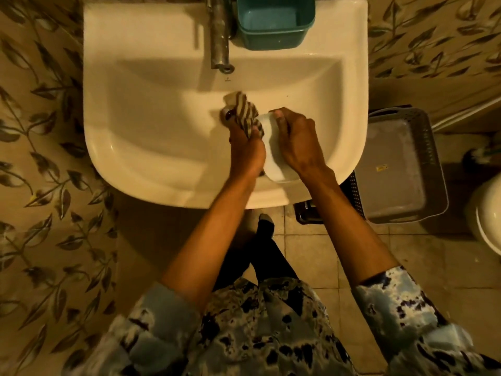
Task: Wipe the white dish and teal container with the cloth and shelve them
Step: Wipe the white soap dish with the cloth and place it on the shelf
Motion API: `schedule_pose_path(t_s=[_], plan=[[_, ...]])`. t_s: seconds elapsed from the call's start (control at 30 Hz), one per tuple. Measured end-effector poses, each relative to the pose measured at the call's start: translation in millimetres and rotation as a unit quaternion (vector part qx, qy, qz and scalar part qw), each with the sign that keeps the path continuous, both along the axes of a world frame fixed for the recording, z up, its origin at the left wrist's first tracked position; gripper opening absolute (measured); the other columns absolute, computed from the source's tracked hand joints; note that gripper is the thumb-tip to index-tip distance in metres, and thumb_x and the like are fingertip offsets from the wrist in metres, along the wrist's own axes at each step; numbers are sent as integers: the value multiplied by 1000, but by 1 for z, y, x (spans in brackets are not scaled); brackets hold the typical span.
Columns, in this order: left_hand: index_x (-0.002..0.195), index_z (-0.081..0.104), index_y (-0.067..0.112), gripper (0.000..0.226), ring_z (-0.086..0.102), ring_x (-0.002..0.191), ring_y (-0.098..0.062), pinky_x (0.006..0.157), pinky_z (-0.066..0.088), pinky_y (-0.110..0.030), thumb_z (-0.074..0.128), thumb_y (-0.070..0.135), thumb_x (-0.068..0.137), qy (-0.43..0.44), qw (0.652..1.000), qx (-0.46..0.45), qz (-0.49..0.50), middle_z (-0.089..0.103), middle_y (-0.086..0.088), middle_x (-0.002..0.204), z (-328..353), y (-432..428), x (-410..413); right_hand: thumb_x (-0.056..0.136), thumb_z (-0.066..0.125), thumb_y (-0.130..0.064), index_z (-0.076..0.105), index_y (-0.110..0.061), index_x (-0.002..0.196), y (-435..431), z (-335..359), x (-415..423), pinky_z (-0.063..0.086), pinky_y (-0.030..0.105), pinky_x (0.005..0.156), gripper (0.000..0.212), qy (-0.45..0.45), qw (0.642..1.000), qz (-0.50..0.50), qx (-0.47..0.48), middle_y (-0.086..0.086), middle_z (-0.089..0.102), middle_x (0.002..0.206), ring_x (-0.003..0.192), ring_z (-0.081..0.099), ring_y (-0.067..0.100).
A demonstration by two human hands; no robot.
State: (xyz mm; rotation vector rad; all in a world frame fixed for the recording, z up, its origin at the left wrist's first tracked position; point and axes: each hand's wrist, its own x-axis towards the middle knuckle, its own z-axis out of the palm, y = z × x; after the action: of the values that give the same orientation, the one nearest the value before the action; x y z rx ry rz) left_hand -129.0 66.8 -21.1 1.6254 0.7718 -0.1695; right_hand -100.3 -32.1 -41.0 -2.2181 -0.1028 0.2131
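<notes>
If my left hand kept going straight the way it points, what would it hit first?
Left hand, gripping the cloth, would probably meet the sink's back wall below the tap; depth is unclear.

Dim yellowish light is falling from above, the tap is casting shadow, and edges are bending.

Blue-white blotched top, sleeves rolled to elbows; dark trousers.

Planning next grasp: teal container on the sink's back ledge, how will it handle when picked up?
Teal container looks empty, thin plastic: probably light, walls slightly flexible. Flat-bottomed, squarish, so unlikely to roll. It sits on the glossy sink ledge near the basin; a push may slide it in.
</notes>
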Motion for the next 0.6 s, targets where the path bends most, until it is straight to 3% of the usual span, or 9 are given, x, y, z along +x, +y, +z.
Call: schedule_pose_path(t_s=[0.1,0.17,0.27,0.37,0.5,0.6], plan=[[142,29,12,45,51,122,-26,106,42,-46,39,12,98,-41,995,-22,-91,48,-12,137,-8,16,9,103,33,-29,65,-10,107,-8,5,4,45,30,75,37,-13,998,62,-28,6,69,93,85,62,21],[143,28,13,47,50,123,-25,106,43,-45,39,13,97,-54,994,-25,-89,48,-12,138,-14,10,3,101,39,-33,61,-14,115,-11,5,15,44,28,79,32,2,998,57,-29,2,67,99,93,62,20],[139,35,13,45,53,118,-23,104,45,-45,40,8,94,-52,995,-60,59,52,-6,131,-24,9,7,89,63,-35,58,-16,117,-13,4,24,48,25,80,34,37,996,-51,61,-4,65,96,90,62,11],[127,41,16,34,54,103,-20,100,48,-43,38,3,95,-34,983,-84,162,53,1,108,-24,11,14,90,62,-21,70,-10,100,-7,-1,16,48,24,80,17,54,989,-66,123,-4,68,98,83,60,3],[127,41,12,33,52,84,-9,80,46,-28,37,4,95,-35,988,-25,146,51,2,100,-14,-1,1,97,50,-23,72,-14,108,2,-11,2,44,19,82,26,33,993,-93,68,0,72,107,94,57,6],[128,46,11,31,57,89,-14,83,47,-30,40,15,98,16,998,-36,50,57,-3,106,-20,17,4,96,51,-23,74,-12,104,-11,-10,0,51,26,82,26,-5,999,25,33,4,75,102,91,66,14]])
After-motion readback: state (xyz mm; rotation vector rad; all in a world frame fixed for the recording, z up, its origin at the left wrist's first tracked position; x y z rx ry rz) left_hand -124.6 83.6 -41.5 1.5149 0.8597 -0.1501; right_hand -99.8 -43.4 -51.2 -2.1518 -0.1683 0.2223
